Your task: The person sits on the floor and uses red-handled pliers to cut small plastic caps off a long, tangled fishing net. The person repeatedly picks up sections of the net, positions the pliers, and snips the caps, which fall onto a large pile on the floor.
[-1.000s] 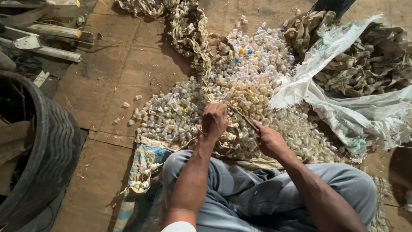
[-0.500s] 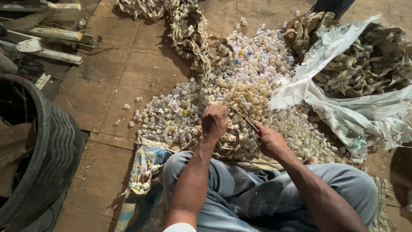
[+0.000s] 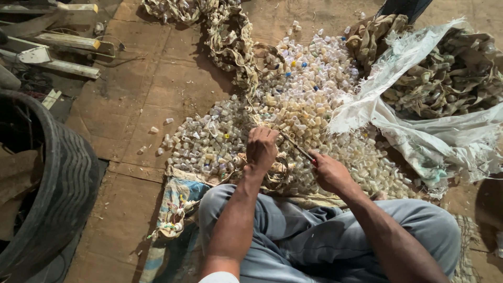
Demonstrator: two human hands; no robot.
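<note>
Our left hand (image 3: 261, 148) is fisted on a strip (image 3: 276, 173) above the caps (image 3: 293, 115). Our right hand (image 3: 329, 170) grips a red-handled cutter (image 3: 301, 150); its tip is hard to make out.

The pile of small caps (image 3: 314, 105) looks like pale, slightly glossy plastic. At 2 o'clock a torn sack (image 3: 419, 120) is woven white plastic, frayed at its edges. The floor (image 3: 157, 89) is rough, matt brown board. At 9 o'clock the tyre (image 3: 63, 178) is dull ribbed rubber. The trousers (image 3: 314, 241) are soft grey cloth.
</note>
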